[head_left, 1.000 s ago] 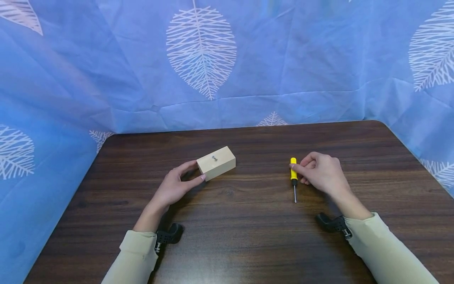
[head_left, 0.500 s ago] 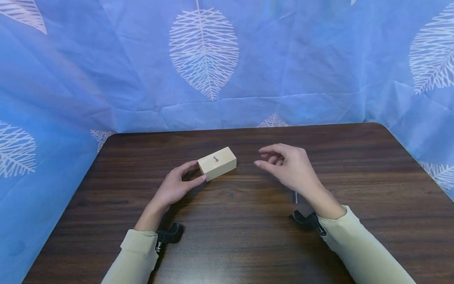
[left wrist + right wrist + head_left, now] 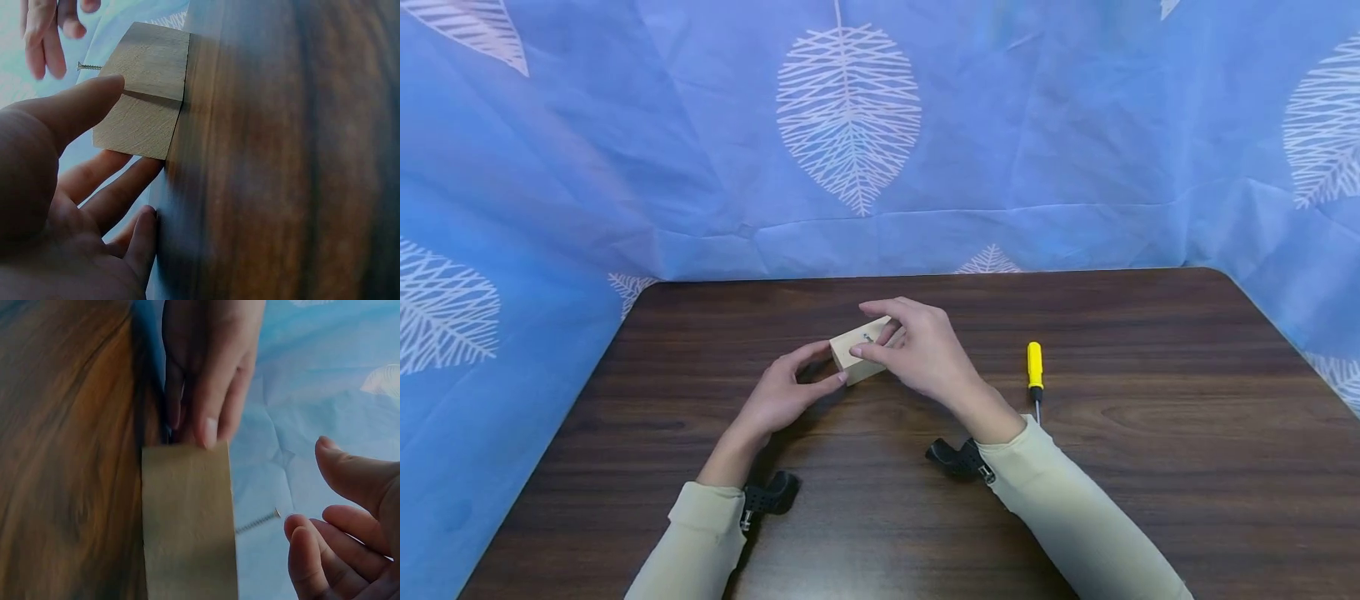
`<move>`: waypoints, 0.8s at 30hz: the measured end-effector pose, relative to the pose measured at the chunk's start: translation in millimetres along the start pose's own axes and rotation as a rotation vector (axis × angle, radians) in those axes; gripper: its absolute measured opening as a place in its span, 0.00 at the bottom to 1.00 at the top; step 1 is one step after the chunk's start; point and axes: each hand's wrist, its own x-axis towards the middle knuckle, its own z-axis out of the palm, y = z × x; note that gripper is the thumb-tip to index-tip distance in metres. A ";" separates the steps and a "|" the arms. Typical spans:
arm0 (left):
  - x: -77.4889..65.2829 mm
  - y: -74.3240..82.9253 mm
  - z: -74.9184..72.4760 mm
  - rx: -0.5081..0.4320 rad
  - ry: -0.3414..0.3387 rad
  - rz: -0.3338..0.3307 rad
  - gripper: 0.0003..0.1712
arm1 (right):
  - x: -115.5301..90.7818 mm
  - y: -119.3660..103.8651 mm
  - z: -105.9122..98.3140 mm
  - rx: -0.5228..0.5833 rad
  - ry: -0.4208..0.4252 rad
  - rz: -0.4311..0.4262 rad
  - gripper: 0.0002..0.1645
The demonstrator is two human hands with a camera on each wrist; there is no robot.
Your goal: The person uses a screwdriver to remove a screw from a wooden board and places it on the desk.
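A pale wooden block (image 3: pixel 848 354) lies on the dark table, and a screw (image 3: pixel 259 521) stands up out of its top face. My left hand (image 3: pixel 778 396) holds the block's left end, thumb on the near side and fingers on the far side. Over the block's right half hovers my right hand (image 3: pixel 925 350), thumb and fingers spread around the screw. In the right wrist view a fingertip comes close to the screw head, with nothing held. Part of the block is hidden behind the right hand in the head view.
To the right lies a screwdriver (image 3: pixel 1035 364) with a yellow handle, its tip covered by the right sleeve (image 3: pixel 1067 492). The brown table (image 3: pixel 865 500) ends at the back against a blue cloth (image 3: pixel 715 125) with white leaf prints.
My right hand has left the screwdriver on the table and moved left to the screw in the block. The left hand stays on the block.
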 end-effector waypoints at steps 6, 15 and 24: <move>-0.8 0.9 -0.4 -0.008 -0.006 0.011 0.41 | 6.1 0.6 16.0 0.024 -0.009 -0.012 0.30; 0.0 0.8 0.1 -0.006 -0.004 0.005 0.41 | 9.5 6.1 26.0 0.030 -0.009 -0.016 0.19; -0.8 1.0 0.4 -0.005 0.007 0.003 0.41 | 11.0 11.6 28.5 0.085 0.066 0.017 0.09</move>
